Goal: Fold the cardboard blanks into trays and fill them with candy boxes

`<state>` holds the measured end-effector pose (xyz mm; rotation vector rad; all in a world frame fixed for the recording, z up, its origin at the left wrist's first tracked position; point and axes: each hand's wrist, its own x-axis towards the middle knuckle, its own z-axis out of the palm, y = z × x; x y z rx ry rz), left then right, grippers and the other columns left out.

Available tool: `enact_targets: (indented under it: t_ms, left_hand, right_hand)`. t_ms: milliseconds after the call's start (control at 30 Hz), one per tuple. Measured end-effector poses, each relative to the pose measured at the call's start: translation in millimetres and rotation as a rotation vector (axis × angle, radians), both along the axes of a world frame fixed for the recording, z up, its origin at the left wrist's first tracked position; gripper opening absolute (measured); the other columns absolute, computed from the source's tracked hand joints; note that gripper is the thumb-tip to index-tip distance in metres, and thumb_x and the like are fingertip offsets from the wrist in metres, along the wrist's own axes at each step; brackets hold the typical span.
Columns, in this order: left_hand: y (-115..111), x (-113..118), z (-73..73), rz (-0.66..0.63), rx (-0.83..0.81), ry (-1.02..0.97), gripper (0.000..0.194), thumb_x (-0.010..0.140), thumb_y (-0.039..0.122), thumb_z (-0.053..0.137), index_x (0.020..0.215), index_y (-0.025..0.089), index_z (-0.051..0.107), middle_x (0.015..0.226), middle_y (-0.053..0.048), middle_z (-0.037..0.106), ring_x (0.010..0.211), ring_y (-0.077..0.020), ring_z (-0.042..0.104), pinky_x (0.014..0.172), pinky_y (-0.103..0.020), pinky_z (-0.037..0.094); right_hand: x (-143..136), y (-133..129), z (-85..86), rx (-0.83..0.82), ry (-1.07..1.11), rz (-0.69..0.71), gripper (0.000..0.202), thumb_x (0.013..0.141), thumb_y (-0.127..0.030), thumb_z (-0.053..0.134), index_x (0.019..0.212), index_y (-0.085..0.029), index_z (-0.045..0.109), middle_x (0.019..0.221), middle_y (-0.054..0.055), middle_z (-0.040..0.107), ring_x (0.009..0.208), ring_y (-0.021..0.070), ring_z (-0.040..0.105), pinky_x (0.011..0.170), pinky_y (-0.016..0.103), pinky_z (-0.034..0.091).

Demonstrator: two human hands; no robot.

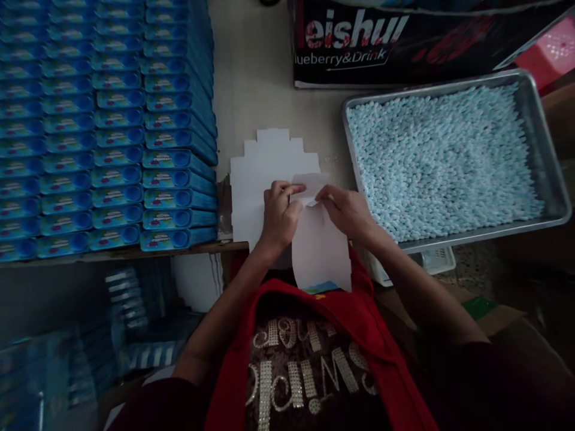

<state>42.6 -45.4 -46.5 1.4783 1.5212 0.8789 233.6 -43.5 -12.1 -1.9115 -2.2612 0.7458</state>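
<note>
A white die-cut box blank (321, 245) lies half over the table edge in front of me, its printed side turned down with a little blue showing at the bottom. My left hand (283, 212) holds its upper part, fingers curled over a flap. On the other side my right hand (344, 206) pinches the folded edge of the same blank between thumb and fingers. Beneath and behind it lie more flat white blanks (260, 173) with stepped edges. Parts of the folded flaps are hidden by my fingers.
Blue printed boxes (166, 179) are stacked in rows at the left. A metal tray (487, 224) of pale blue-white pellets (449, 161) stands at the right, near a black printed carton (350, 45). A white plastic basket (438, 260) sits below the tray.
</note>
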Motion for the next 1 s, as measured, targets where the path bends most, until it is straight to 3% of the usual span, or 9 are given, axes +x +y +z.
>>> enact_targets:
  t_ms: [100,233,333,400,533,667,833,900,1000]
  left_hand:
    - [8.7,-11.5,0.4,0.004,0.035,0.002,0.029,0.085,0.016,0.054,0.108,0.026,0.068,0.113,-0.006,0.068,0.113,-0.0276,0.062,0.109,-0.045,0.047]
    - [-5.7,-21.6,1.3,0.052,0.095,-0.039,0.042,0.089,0.025,0.066,0.129,0.026,0.055,0.115,-0.004,0.066,0.106,-0.0224,0.062,0.102,-0.038,0.049]
    - [-19.3,-17.3,8.8,0.075,0.147,0.087,0.019,0.102,0.039,0.059,0.116,0.027,0.063,0.115,-0.006,0.070,0.113,-0.0257,0.059,0.109,-0.041,0.043]
    - [-22.7,-12.3,14.2,0.086,0.167,0.141,0.024,0.108,0.043,0.050,0.098,0.026,0.064,0.105,-0.006,0.071,0.108,-0.0255,0.060,0.107,-0.040,0.043]
    - [-17.1,-9.9,17.8,0.152,0.086,0.144,0.032,0.109,0.042,0.050,0.084,0.024,0.057,0.086,-0.003,0.067,0.085,-0.0186,0.061,0.085,-0.032,0.048]
    - [-6.5,-18.8,19.6,0.056,0.003,0.237,0.014,0.093,0.030,0.075,0.102,0.022,0.068,0.103,-0.002,0.076,0.093,-0.0190,0.068,0.089,-0.031,0.052]
    - [8.5,-22.1,30.8,-0.137,-0.067,0.466,0.020,0.083,0.013,0.077,0.101,0.021,0.075,0.114,-0.006,0.079,0.110,-0.0260,0.071,0.100,-0.038,0.054]
    - [14.1,-18.4,36.5,-0.174,-0.086,0.603,0.017,0.083,0.010,0.074,0.096,0.021,0.075,0.111,-0.007,0.079,0.107,-0.0285,0.072,0.097,-0.041,0.055]
    - [18.2,-12.6,43.0,-0.183,-0.109,0.751,0.018,0.085,0.009,0.068,0.095,0.020,0.076,0.107,-0.010,0.080,0.103,-0.0311,0.073,0.091,-0.043,0.055]
  right_hand:
    - [-10.9,6.7,-4.1,-0.039,-0.035,-0.019,0.035,0.105,-0.025,0.043,0.125,-0.022,0.071,0.104,0.011,0.080,0.089,0.0267,0.072,0.076,0.034,0.043]
    - [-26.0,-5.8,-8.3,0.011,-0.023,-0.104,0.035,0.100,-0.023,0.041,0.129,-0.016,0.060,0.090,0.011,0.075,0.081,0.0277,0.069,0.075,0.036,0.045]
    - [-26.2,-13.5,-13.2,0.050,0.078,-0.169,0.042,0.092,-0.023,0.046,0.133,-0.018,0.053,0.078,0.004,0.067,0.073,0.0260,0.065,0.074,0.038,0.047]
    - [-22.1,-15.3,-15.5,0.068,0.145,-0.193,0.055,0.088,-0.022,0.048,0.143,-0.018,0.045,0.079,0.003,0.065,0.071,0.0254,0.064,0.075,0.039,0.049]
    - [-11.8,-14.8,-16.5,0.043,0.180,-0.062,0.062,0.093,-0.022,0.044,0.153,-0.012,0.037,0.091,0.009,0.069,0.077,0.0268,0.067,0.079,0.042,0.052]
    - [1.1,-5.1,-9.5,-0.037,0.189,0.162,0.062,0.099,-0.023,0.042,0.159,-0.009,0.032,0.096,0.011,0.072,0.081,0.0265,0.069,0.081,0.040,0.052]
    - [12.5,34.7,20.9,-0.175,0.007,0.431,0.048,0.110,-0.044,0.043,0.144,-0.016,0.062,0.103,0.012,0.075,0.090,0.0262,0.070,0.079,0.035,0.048]
    - [5.4,53.6,30.5,-0.135,-0.104,0.495,0.048,0.110,-0.052,0.044,0.124,-0.020,0.077,0.106,0.013,0.074,0.097,0.0271,0.069,0.082,0.036,0.048]
    - [-17.0,71.9,28.8,-0.056,-0.230,0.552,0.043,0.103,-0.053,0.059,0.101,-0.018,0.084,0.097,0.013,0.075,0.100,0.0293,0.068,0.084,0.038,0.049]
